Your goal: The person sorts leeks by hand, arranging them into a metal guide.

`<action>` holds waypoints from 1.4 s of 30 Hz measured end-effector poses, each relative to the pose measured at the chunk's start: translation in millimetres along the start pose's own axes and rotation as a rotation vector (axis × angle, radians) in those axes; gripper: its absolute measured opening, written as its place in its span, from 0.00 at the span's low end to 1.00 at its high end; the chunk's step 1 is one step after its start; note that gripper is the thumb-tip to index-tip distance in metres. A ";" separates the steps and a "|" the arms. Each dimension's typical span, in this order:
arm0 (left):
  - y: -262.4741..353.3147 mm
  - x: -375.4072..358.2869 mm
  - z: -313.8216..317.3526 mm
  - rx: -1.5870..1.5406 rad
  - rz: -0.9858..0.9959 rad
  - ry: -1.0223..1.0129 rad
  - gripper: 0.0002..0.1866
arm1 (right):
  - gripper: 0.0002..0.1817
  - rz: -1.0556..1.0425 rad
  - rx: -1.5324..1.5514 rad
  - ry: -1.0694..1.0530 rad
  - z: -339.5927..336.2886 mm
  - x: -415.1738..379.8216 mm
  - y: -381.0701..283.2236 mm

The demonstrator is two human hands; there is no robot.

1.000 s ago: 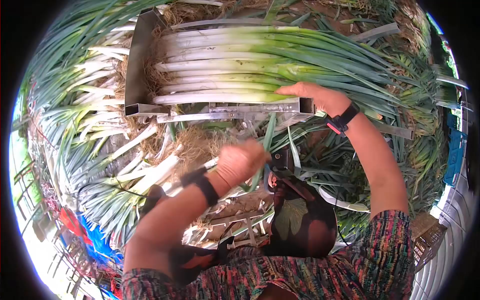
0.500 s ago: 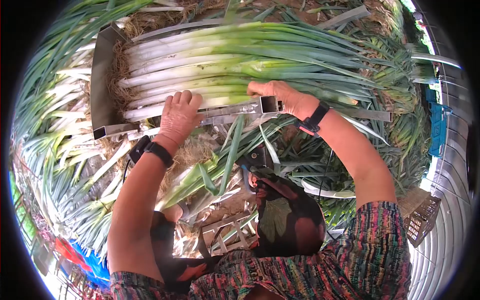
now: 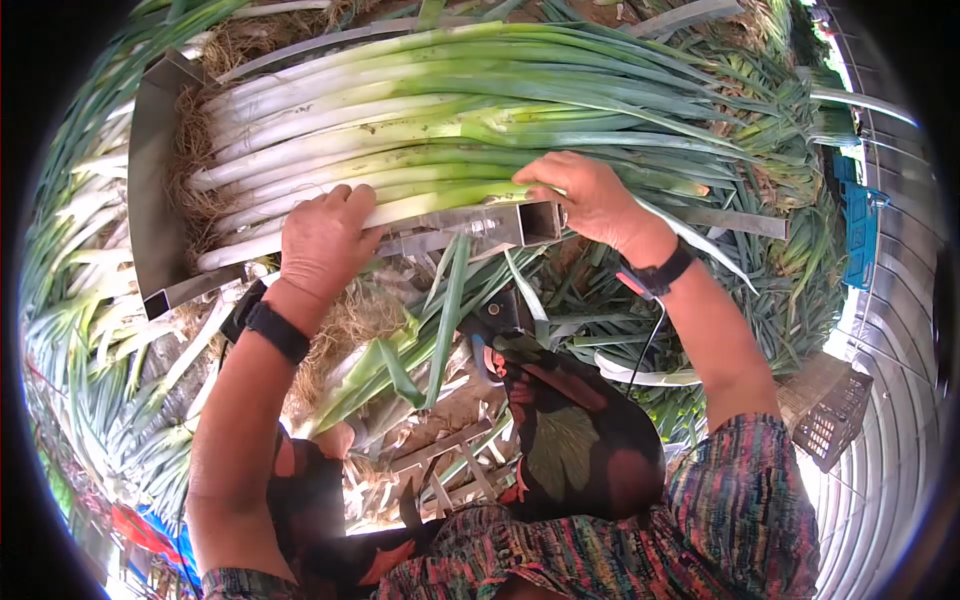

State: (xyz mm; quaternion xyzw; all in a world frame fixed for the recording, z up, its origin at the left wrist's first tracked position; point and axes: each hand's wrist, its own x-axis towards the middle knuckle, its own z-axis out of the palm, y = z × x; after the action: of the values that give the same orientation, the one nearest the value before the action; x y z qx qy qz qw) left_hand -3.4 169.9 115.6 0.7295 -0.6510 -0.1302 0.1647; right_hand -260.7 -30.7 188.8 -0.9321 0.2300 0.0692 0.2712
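A row of leeks [image 3: 400, 130] lies side by side in a metal frame [image 3: 155, 180], white ends and roots toward its left plate, green leaves to the right. My left hand [image 3: 325, 235] has its fingers curled over the white part of the nearest leek, at the frame's near edge. Farther right, my right hand [image 3: 590, 200] is closed around the green part of that same leek, just above the square tube end [image 3: 541, 223]. Both hands wear dark wrist straps.
Loose leeks [image 3: 120, 350] are heaped at the left. More green leaves [image 3: 770, 130] pile up at the right. A blue crate [image 3: 862, 235] and a brown crate [image 3: 835, 410] stand at the far right. Cut leaves [image 3: 450, 320] hang below the frame.
The frame and leeks appear shifted to the left and slightly up in view. My left hand sits farther left, and my right hand has moved slightly right, its fingers now curled more around the leek.
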 end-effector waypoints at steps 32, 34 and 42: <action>-56.8 -69.8 15.2 -1.819 -1.185 0.622 0.21 | 0.11 -0.505 -0.306 -0.859 83.4 232.5 -156.2; -55.6 -72.0 8.0 -1.817 -1.193 0.589 0.19 | 0.14 -0.444 -0.308 -0.826 88.7 230.1 -157.0; -54.0 -73.8 10.9 -1.853 -1.127 0.651 0.20 | 0.25 -0.284 -0.333 -0.735 92.9 221.8 -168.1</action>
State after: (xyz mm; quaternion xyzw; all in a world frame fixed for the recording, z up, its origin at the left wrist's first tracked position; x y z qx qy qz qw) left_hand 32.4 247.7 81.7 0.5150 0.1914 -0.4218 0.7212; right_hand 13.5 58.0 133.8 -0.8989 -0.0269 0.3949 0.1879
